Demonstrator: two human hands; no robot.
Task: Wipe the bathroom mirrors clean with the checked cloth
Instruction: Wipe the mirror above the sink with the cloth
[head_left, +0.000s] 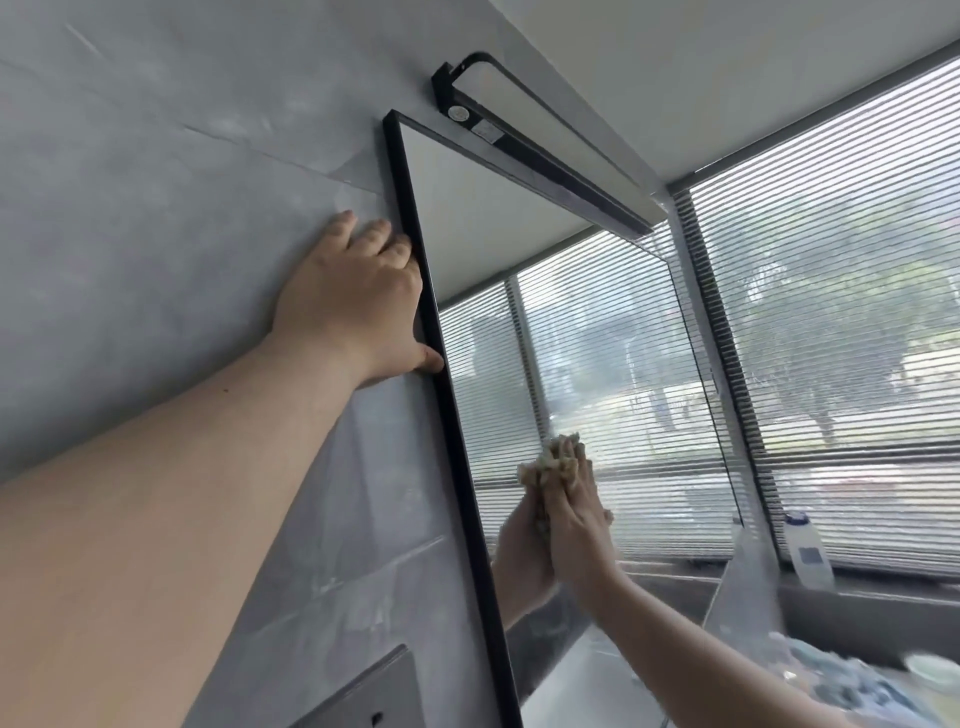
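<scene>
A tall black-framed mirror (587, 332) hangs on the grey wall and reflects window blinds. My left hand (353, 291) lies flat on the wall at the frame's left edge, its thumb touching the frame. My right hand (579, 519) presses a crumpled beige cloth (553, 460) against the lower part of the glass. The cloth is bunched between palm and mirror, so its checked pattern is hard to make out. A reflection of that hand shows just left of it.
A black light bar (540, 140) sits above the mirror. Window blinds (841, 322) fill the right side. A white bottle (808, 545) stands on the sill. A grey wall plate (363, 696) sits low on the wall. Blurred items lie at the bottom right.
</scene>
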